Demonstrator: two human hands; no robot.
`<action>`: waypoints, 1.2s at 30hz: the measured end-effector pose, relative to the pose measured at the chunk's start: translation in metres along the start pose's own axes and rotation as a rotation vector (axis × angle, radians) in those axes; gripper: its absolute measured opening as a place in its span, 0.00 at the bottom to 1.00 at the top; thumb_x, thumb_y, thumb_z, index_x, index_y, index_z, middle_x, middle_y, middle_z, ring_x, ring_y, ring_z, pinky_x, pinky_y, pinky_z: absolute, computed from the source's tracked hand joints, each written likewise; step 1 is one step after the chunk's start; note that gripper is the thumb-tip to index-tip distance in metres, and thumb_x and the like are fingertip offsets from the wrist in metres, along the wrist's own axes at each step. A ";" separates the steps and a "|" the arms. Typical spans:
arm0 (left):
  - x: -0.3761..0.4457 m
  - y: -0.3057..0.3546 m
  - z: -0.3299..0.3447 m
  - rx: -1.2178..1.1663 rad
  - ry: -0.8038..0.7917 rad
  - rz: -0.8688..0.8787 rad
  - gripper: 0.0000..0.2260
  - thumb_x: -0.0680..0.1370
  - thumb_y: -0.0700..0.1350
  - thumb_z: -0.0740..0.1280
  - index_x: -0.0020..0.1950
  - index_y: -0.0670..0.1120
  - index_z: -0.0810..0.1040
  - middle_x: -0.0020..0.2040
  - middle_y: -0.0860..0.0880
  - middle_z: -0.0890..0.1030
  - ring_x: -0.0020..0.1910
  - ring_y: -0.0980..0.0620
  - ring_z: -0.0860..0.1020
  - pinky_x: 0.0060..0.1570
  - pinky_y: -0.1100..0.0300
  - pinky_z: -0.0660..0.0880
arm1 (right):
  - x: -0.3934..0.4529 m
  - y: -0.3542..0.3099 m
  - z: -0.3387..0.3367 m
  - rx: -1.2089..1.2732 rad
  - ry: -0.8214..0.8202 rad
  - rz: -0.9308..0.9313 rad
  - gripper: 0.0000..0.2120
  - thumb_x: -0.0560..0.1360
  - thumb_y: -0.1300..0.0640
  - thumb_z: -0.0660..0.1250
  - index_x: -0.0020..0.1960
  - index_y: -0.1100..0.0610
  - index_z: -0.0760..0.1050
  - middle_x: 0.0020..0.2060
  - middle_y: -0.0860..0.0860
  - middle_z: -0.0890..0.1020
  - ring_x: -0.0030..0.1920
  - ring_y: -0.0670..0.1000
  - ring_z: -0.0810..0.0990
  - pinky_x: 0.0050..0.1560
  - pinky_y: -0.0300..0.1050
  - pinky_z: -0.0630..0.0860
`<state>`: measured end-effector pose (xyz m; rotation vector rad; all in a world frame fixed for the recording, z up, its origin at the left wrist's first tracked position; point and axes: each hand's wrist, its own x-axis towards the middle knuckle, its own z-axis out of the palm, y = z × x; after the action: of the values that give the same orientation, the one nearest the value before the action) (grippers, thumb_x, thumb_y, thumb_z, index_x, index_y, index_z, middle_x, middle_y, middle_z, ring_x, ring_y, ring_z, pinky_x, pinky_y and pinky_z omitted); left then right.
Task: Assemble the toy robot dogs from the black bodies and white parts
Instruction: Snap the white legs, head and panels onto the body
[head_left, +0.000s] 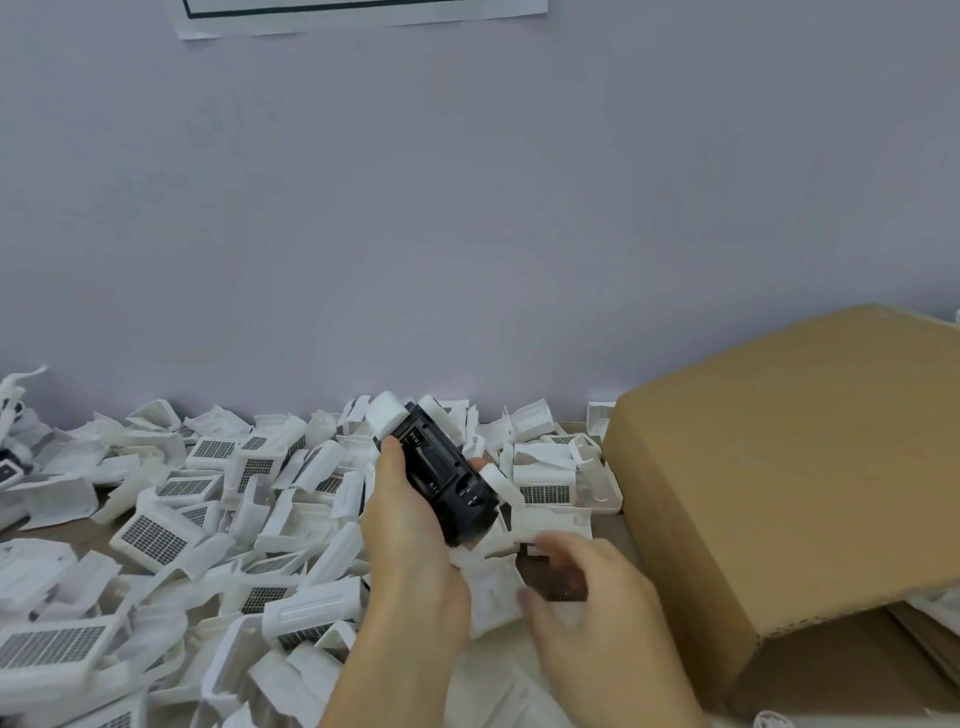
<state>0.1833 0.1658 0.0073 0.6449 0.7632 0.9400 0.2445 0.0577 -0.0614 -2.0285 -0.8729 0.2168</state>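
Above the heaped white parts (218, 525), the left hand (410, 525) grips a black body (447, 483) tilted up, seemingly for fitting, while the right hand (582, 597), fingers loosely curled, pinches a white piece (491, 590).

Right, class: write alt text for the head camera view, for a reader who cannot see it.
A person's left hand grips a black toy body with white parts attached, above a table heaped with loose white parts. The right hand, blurred, reaches toward a white part just below the body. A cardboard box sits at right.
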 end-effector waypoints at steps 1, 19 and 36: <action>0.000 0.001 0.000 -0.016 -0.003 -0.009 0.16 0.84 0.56 0.61 0.45 0.49 0.81 0.36 0.44 0.86 0.33 0.47 0.82 0.40 0.52 0.77 | -0.001 -0.003 0.002 -0.065 -0.069 -0.034 0.18 0.72 0.51 0.76 0.55 0.37 0.72 0.52 0.37 0.76 0.57 0.41 0.75 0.61 0.36 0.71; 0.006 -0.001 -0.002 0.073 -0.067 0.048 0.15 0.84 0.55 0.60 0.49 0.49 0.82 0.39 0.43 0.87 0.31 0.49 0.83 0.36 0.55 0.78 | 0.003 0.000 0.004 -0.210 -0.198 -0.203 0.02 0.77 0.47 0.71 0.47 0.43 0.82 0.47 0.34 0.67 0.56 0.37 0.65 0.54 0.24 0.61; 0.006 -0.013 0.002 0.539 -0.319 0.174 0.12 0.83 0.61 0.59 0.58 0.64 0.81 0.52 0.55 0.86 0.57 0.52 0.83 0.61 0.49 0.76 | 0.010 -0.020 -0.017 1.201 0.198 0.268 0.20 0.80 0.47 0.61 0.39 0.56 0.83 0.36 0.54 0.86 0.32 0.49 0.85 0.27 0.42 0.79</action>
<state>0.1931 0.1645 -0.0036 1.3173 0.6801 0.7597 0.2500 0.0602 -0.0339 -0.9856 -0.1962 0.5257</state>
